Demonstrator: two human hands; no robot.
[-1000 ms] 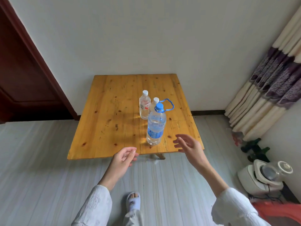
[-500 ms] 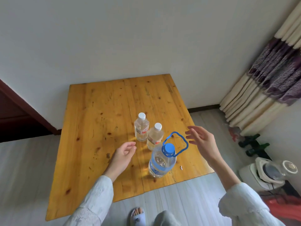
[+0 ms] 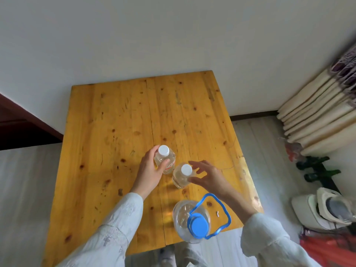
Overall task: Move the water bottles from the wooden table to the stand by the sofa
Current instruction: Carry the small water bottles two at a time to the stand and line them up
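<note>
While left hand (image 3: 149, 171) grips far bottle (image 3: 165, 159), right hand (image 3: 209, 176) reaches.

2 small bottles (image 3: 167, 162) behind big bottle (image 3: 189, 221), on table (image 3: 115, 122).

The knotty wooden table (image 3: 119, 132) carries two small white-capped bottles (image 3: 167, 160) standing upright mid-table, just beside each other; a large blue-capped bottle (image 3: 189, 222) stands near its front edge.
</note>
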